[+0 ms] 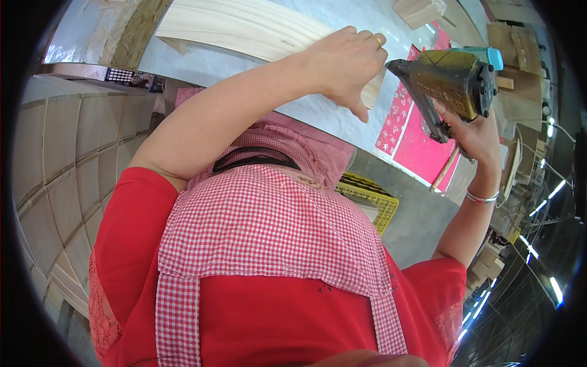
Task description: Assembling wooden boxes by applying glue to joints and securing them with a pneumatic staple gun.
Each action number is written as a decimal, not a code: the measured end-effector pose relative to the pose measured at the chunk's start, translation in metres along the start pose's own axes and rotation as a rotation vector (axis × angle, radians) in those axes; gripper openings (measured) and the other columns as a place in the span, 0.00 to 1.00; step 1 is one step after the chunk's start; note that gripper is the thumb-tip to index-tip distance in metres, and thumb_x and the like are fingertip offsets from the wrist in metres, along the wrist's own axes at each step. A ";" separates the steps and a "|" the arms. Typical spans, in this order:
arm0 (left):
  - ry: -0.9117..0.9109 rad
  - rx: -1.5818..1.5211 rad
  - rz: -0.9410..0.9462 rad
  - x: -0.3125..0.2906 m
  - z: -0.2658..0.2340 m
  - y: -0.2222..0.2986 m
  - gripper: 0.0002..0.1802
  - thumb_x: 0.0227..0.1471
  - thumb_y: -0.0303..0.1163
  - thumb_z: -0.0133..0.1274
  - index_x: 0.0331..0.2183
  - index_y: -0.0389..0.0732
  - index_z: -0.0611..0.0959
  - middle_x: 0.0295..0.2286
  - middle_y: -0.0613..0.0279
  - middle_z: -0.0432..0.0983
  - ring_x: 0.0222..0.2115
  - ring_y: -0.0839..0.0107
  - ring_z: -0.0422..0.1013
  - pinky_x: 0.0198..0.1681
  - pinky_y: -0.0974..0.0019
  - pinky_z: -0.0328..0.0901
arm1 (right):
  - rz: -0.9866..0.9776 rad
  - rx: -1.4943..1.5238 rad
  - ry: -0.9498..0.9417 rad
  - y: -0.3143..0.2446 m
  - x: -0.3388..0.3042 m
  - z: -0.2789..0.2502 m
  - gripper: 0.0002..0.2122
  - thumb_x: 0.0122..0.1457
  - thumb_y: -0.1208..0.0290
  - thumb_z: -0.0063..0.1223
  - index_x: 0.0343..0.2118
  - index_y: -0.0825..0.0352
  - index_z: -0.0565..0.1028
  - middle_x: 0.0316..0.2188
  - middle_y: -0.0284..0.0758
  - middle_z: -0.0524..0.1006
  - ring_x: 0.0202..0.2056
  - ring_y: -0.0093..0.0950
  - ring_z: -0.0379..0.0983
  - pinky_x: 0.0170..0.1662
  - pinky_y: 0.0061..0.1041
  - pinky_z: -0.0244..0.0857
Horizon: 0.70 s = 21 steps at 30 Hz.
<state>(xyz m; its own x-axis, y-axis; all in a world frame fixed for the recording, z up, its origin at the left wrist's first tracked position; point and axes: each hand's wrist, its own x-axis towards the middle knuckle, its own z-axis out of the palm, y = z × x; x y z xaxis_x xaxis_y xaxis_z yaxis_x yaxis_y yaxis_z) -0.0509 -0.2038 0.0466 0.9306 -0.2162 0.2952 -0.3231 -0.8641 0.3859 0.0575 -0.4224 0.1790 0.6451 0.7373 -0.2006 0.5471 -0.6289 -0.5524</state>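
A long pale wooden board [244, 27] lies across the light grey worktable in front of me. My left hand [351, 64] grips its right end, with the thumb on the near side and the fingers bent over the top. My right hand [471, 131] is closed round the handle of a dark, worn nail gun [445, 79]. The gun's nose points left, close beside my left fingers and the board's right end. Whether the nose touches the wood I cannot tell. The trigger is mostly hidden by the gun's body.
Pink patterned sheeting [422, 147] covers the table's right part. A wooden block [419, 12] stands at the far right, a chipboard piece [131, 33] at the left. Stacked wooden panels [79, 134] stand left of me. Under the table edge sits a yellow crate [386, 211].
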 end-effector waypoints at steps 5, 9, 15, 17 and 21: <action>0.014 0.001 -0.003 -0.001 0.003 0.000 0.44 0.27 0.54 0.72 0.40 0.29 0.77 0.40 0.51 0.71 0.44 0.58 0.69 0.48 0.61 0.63 | 0.031 -0.010 -0.023 -0.002 0.004 -0.001 0.18 0.52 0.71 0.68 0.43 0.72 0.75 0.39 0.35 0.81 0.39 0.23 0.76 0.45 0.26 0.70; 0.023 0.005 0.005 -0.002 0.003 0.001 0.44 0.27 0.54 0.72 0.40 0.29 0.77 0.41 0.51 0.71 0.45 0.58 0.69 0.48 0.60 0.63 | 0.044 -0.027 -0.024 0.000 0.006 -0.003 0.19 0.51 0.70 0.69 0.43 0.72 0.75 0.38 0.35 0.81 0.39 0.24 0.75 0.45 0.26 0.69; 0.008 0.008 0.007 -0.001 0.000 0.003 0.43 0.29 0.57 0.70 0.39 0.30 0.79 0.40 0.50 0.74 0.45 0.58 0.70 0.49 0.58 0.63 | 0.028 -0.032 -0.027 0.005 0.004 -0.002 0.20 0.50 0.70 0.70 0.44 0.72 0.75 0.37 0.34 0.80 0.39 0.23 0.75 0.44 0.25 0.69; 0.010 0.016 0.009 -0.003 0.000 0.000 0.42 0.30 0.57 0.70 0.38 0.30 0.80 0.40 0.50 0.74 0.46 0.57 0.70 0.49 0.57 0.63 | -0.009 -0.036 0.100 0.014 -0.005 0.003 0.19 0.50 0.71 0.69 0.43 0.72 0.75 0.37 0.34 0.80 0.38 0.22 0.75 0.43 0.25 0.69; 0.219 0.034 0.025 -0.022 -0.008 -0.017 0.41 0.41 0.55 0.65 0.45 0.29 0.77 0.41 0.47 0.73 0.48 0.55 0.68 0.52 0.54 0.61 | 0.166 0.118 0.220 0.036 -0.034 0.006 0.18 0.51 0.72 0.67 0.43 0.72 0.74 0.36 0.34 0.80 0.36 0.23 0.74 0.40 0.26 0.69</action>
<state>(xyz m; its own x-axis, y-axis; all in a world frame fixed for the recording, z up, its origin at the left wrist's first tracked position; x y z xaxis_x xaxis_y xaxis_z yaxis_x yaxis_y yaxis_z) -0.0674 -0.1806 0.0402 0.8619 -0.1370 0.4883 -0.3360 -0.8754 0.3476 0.0523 -0.4688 0.1614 0.8276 0.5476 -0.1231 0.3670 -0.6940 -0.6194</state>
